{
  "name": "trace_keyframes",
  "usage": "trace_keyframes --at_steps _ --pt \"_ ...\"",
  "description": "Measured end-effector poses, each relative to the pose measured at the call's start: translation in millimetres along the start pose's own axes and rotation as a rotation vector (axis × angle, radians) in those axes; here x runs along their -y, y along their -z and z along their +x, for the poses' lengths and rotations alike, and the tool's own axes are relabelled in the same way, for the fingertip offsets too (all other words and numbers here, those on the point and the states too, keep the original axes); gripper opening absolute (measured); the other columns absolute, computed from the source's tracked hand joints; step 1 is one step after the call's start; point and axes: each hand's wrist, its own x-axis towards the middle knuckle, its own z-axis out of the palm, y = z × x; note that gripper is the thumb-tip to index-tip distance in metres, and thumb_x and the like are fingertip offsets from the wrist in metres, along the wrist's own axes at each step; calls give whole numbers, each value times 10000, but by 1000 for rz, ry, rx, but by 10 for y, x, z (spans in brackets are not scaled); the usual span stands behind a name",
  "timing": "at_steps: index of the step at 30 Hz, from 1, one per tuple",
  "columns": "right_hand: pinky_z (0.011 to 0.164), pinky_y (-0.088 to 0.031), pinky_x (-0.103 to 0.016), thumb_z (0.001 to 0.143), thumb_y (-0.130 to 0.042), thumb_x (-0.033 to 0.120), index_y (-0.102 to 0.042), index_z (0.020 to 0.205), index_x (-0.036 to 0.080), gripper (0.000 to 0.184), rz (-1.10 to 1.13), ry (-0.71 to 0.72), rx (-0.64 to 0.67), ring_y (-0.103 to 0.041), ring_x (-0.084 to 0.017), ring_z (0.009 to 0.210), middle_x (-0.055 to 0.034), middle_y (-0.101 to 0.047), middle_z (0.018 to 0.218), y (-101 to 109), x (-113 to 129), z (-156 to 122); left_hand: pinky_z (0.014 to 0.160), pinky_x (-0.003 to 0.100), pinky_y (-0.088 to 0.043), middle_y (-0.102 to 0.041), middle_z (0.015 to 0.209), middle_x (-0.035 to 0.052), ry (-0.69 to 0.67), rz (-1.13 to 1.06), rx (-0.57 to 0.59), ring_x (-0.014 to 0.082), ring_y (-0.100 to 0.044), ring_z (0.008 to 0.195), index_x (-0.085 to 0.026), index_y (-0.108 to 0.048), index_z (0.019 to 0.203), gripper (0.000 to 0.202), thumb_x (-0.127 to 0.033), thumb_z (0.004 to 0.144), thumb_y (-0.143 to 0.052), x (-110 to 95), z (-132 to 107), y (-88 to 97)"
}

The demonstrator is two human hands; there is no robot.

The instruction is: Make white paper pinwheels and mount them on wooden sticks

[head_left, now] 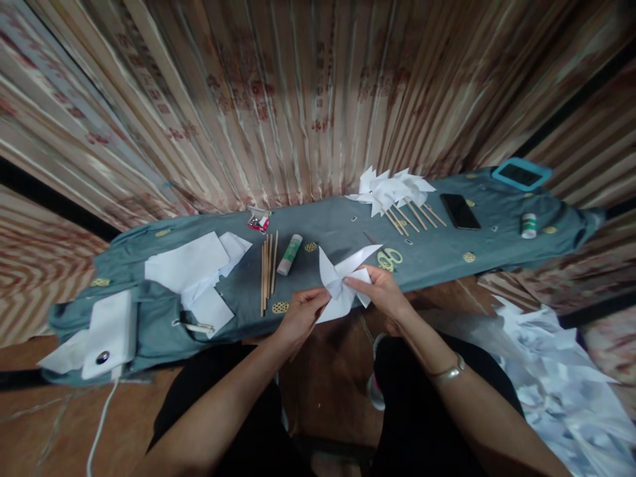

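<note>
Both my hands hold a white paper pinwheel (342,278) over the front edge of a low bench covered in grey-blue cloth (338,228). My left hand (301,315) pinches its lower left part. My right hand (380,291) pinches its centre with the fingers closed on the folded paper. On the cloth just behind lie several thin wooden sticks (268,268), a glue stick (289,254) and pale green scissors (390,258).
Finished white pinwheels on sticks (392,192) lie at the back right, beside a black phone (460,211), a blue-framed tablet (521,175) and a small green-capped bottle (529,226). White paper sheets (193,268) lie left; paper scraps (561,377) cover the floor right. A small red box (259,222) sits behind.
</note>
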Motion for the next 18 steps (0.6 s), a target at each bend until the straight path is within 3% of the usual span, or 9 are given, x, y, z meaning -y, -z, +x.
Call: trace_keyframes --at_steps 2,5,8,10,14,18 --pt "542 -438 -232 449 -905 394 -680 700 160 410 41 -24 2 -573 -117 537 24 -670 590 -12 -6 13 597 236 -391 -665 635 17 1 -70 26 116 -530 596 -139 -720 657 321 -402 519 -843 -20 -26 1" --pt "571 -476 -243 460 -904 402 -700 718 173 401 102 -44 23 -605 -124 542 13 -702 614 -33 -17 22 560 229 -365 -646 614 6 29 -90 43 104 -484 552 -140 -753 716 319 -387 532 -836 -36 -56 15" --pt "575 -497 -250 477 -904 402 -709 707 188 370 163 -50 58 -617 -128 530 12 -709 616 -42 -15 22 500 217 -299 -589 572 -7 7 -78 65 91 -415 516 -146 -773 745 295 -406 605 -779 -52 -87 25" --pt "546 -489 -236 464 -913 399 -712 683 194 361 191 -58 68 -607 -120 506 16 -697 587 -36 0 13 523 220 -313 -613 639 9 -20 -78 102 103 -442 559 -161 -786 799 279 -396 661 -725 -70 -120 26" --pt "540 -497 -215 453 -924 405 -726 678 202 362 203 -48 78 -602 -106 513 13 -693 594 -7 45 -36 631 230 -376 -647 875 35 -107 33 145 128 -518 715 -198 -792 918 253 -288 705 -690 -113 -208 24" --pt "544 -501 -197 464 -929 371 -716 677 223 336 198 -4 80 -615 -102 551 21 -695 640 22 73 -109 632 236 -402 -600 844 38 -197 166 171 129 -526 707 -200 -781 997 275 -309 766 -679 -125 -273 29"
